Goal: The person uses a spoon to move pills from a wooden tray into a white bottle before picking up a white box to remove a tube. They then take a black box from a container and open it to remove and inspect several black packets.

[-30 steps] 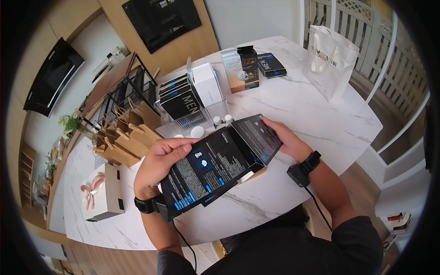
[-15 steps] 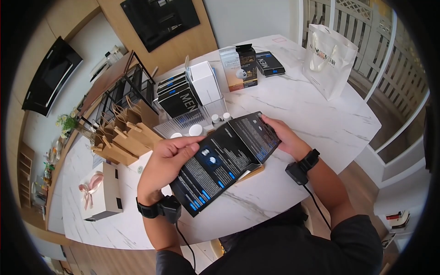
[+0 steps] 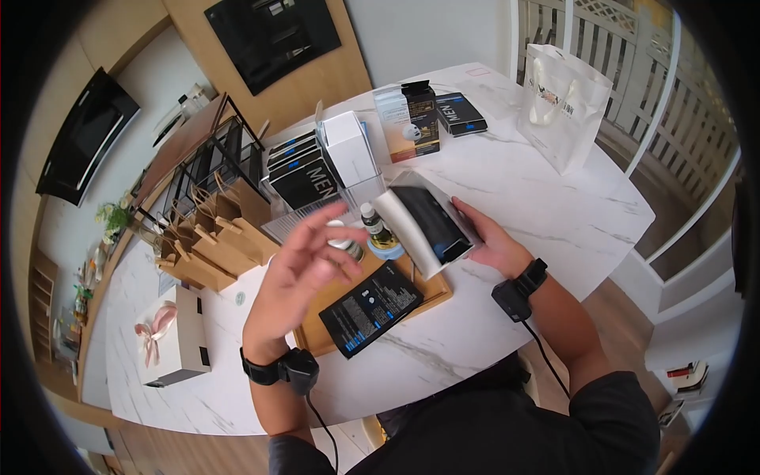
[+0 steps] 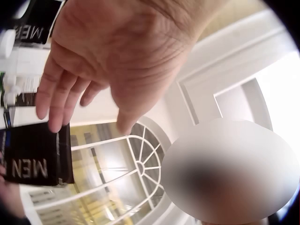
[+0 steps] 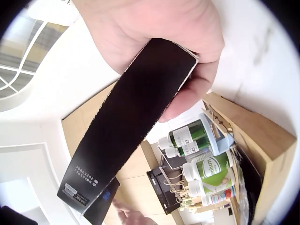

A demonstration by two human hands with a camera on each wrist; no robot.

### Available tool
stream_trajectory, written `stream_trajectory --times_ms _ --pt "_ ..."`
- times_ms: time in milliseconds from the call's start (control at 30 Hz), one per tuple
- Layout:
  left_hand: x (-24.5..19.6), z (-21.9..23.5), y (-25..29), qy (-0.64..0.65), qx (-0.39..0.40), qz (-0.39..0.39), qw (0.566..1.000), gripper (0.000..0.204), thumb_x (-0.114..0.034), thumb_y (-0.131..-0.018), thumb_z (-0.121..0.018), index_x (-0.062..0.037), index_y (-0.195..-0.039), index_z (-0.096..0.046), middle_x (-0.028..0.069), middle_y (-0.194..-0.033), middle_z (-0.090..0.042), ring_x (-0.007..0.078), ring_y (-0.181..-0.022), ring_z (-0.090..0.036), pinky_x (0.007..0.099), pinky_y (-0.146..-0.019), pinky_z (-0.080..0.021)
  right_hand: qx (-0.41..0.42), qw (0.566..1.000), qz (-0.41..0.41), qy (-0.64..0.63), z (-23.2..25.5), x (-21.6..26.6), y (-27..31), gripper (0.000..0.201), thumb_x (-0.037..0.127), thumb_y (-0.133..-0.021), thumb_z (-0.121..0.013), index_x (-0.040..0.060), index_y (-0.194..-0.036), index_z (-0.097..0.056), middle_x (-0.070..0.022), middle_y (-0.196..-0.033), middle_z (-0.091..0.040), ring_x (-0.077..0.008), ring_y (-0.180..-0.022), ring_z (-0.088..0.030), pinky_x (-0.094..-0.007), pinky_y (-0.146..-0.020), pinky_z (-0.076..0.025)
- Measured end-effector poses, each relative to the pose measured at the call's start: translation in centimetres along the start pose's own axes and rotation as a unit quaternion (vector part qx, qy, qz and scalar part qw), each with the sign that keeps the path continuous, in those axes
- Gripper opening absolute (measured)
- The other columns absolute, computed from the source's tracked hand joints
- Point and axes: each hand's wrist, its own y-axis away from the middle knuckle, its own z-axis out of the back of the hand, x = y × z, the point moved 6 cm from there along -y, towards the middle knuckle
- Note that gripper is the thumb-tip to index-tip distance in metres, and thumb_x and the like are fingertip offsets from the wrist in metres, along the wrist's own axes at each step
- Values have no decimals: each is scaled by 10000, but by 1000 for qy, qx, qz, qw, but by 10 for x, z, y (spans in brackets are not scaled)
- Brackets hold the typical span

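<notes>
My right hand point(image 3: 499, 241) grips an opened black box point(image 3: 431, 222) with its flap raised; the right wrist view shows the fingers curled round the box's dark narrow side point(image 5: 131, 122). My left hand point(image 3: 297, 277), blurred, hovers over the wooden tray point(image 3: 433, 294) with fingers apart and holds nothing. In the left wrist view the left hand point(image 4: 112, 61) has spread fingers beside the box marked MEN point(image 4: 33, 159). A flat black packet with blue print point(image 3: 370, 307) lies on the tray, below the bottles point(image 3: 378, 229).
Behind the tray stand an organiser with black MEN boxes point(image 3: 301, 184) and a white box point(image 3: 349, 149). Paper bags point(image 3: 210, 245) and a ribboned box point(image 3: 178, 336) are at the left. An upright box point(image 3: 408, 123), a flat black box point(image 3: 461, 115) and a white bag point(image 3: 566, 111) stand farther back.
The black packet has gone from my left hand down onto the tray. My left hand has let go and lifted. The box in my right hand has turned and stands more upright.
</notes>
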Motion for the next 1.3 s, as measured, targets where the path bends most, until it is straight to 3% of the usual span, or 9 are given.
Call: stream_trajectory --times_ms 100,333,667,767,833,967,1067,1167,1300 --pt "15 -11 10 -343 96 184 916 707 -433 -785 -762 -56 -1330 -518 97 -1073 -664 195 -919 -646 326 -764 -500 2 1000 -2 -14 5 0 7 261 373 -982 -544 148 -1085 -625 -12 -900 -684 -133 -699 -640 -288 -556 -474" --pt "76 -25 17 -673 99 198 706 687 -432 -634 -839 -10 -1120 -601 166 -1005 -655 317 -985 -634 424 -811 -493 -36 999 4 -29 -7 5 14 249 393 -963 -569 172 -1062 -630 16 -874 -688 -124 -665 -632 -272 -494 -424" --pt "86 -25 15 -677 114 209 696 698 -462 -573 -862 4 -1010 -579 160 -983 -621 330 -961 -624 406 -778 -499 77 996 -20 -37 13 1 -5 262 376 -966 -571 153 -1093 -620 -23 -950 -699 -159 -724 -666 -299 -543 -481" --pt "91 -22 17 -651 124 261 702 701 -437 -562 -872 11 -1009 -571 160 -976 -605 335 -963 -622 400 -783 -501 11 999 -10 -46 8 1 -2 283 379 -966 -572 139 -1111 -613 -38 -979 -698 -170 -794 -677 -309 -618 -515" --pt "85 -24 17 -682 83 162 708 650 -370 -572 -879 10 -999 -569 158 -943 -609 338 -953 -625 404 -800 -500 4 998 -6 -55 -5 4 5 290 377 -964 -576 132 -1115 -608 -48 -997 -695 -173 -826 -680 -313 -661 -526" --pt "85 -17 14 -672 100 182 710 550 -277 -643 -852 4 -1023 -571 157 -955 -635 338 -971 -629 409 -815 -499 31 998 1 -56 -1 4 2 308 370 -960 -586 114 -1129 -597 -73 -1047 -688 -180 -886 -685 -330 -745 -548" --pt "74 -5 11 -622 101 191 753 442 -158 -715 -799 -11 -1071 -583 148 -949 -665 318 -937 -647 387 -812 -504 29 998 0 -50 2 4 0 312 378 -963 -579 114 -1129 -597 -70 -1047 -688 -176 -882 -684 -328 -728 -543" --pt "45 4 10 -426 146 179 875 325 -30 -774 -727 -15 -1080 -618 109 -894 -687 222 -829 -658 322 -770 -502 15 999 18 -40 -3 8 4 321 395 -966 -566 115 -1120 -599 -58 -1011 -692 -168 -835 -681 -318 -650 -531" --pt "3 12 23 -300 179 175 920 231 -15 -867 -667 21 -1093 -638 77 -908 -687 128 -842 -634 270 -757 -487 24 1000 10 -17 6 5 -3 331 412 -970 -553 113 -1102 -606 -42 -955 -692 -149 -773 -670 -310 -566 -501"
